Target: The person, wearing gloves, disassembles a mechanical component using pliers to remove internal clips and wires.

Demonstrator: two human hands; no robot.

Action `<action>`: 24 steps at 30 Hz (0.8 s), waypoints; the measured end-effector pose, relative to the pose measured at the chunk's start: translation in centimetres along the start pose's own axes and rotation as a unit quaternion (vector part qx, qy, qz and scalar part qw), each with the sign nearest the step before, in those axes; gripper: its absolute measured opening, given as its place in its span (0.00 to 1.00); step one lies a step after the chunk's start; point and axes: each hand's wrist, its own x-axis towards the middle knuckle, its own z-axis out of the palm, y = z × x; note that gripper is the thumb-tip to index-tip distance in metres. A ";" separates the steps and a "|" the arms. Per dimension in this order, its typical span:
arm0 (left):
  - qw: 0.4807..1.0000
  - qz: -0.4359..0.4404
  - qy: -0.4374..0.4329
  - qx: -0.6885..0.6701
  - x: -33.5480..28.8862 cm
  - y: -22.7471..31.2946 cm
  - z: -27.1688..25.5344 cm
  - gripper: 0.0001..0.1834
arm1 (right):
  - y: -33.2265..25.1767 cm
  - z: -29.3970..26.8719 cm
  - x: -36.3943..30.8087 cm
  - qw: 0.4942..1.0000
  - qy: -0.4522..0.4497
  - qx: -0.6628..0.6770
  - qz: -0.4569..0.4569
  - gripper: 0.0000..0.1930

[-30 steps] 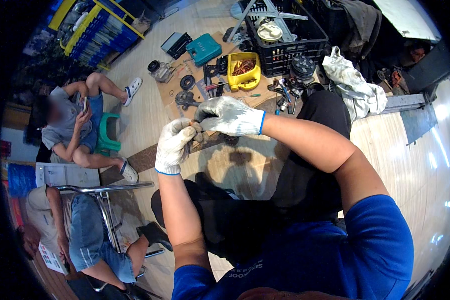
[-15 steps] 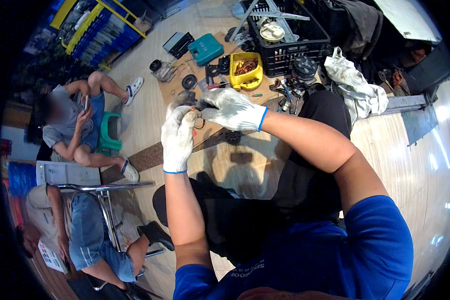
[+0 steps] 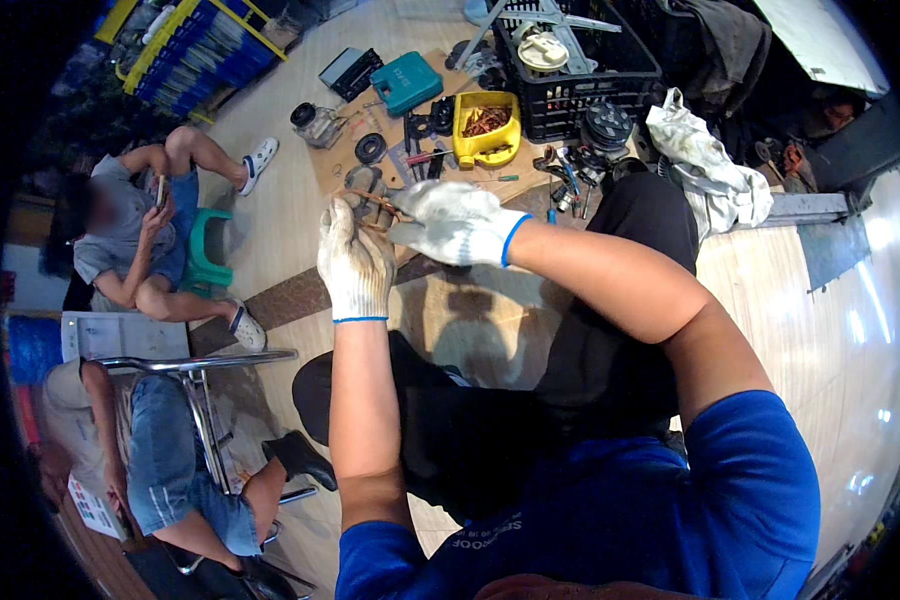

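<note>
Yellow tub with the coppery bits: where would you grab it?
Probably grip the yellow tub by its near end, coming from the person's side. That end sticks out past the coppery bits, while the black crate crowds its right and black parts its left. Keep it level: its top is open.

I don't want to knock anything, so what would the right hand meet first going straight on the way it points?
The right hand points toward the left hand, so probably the thin brownish piece between them first, though depth is unclear.
</note>
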 end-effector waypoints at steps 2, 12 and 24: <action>1.000 0.001 0.005 -0.026 -0.3 -0.8 0.4 0.15 | 0.2 1.0 -0.5 0.998 0.047 -0.001 -0.028 0.16; 0.999 -0.004 0.032 -0.044 0.0 -1.6 -0.3 0.12 | 2.5 6.0 1.5 0.937 0.104 -0.250 -0.220 0.07; 0.997 -0.042 0.016 -0.066 -0.3 -1.0 -0.1 0.18 | -0.3 -0.1 0.4 0.998 -0.049 0.014 -0.024 0.17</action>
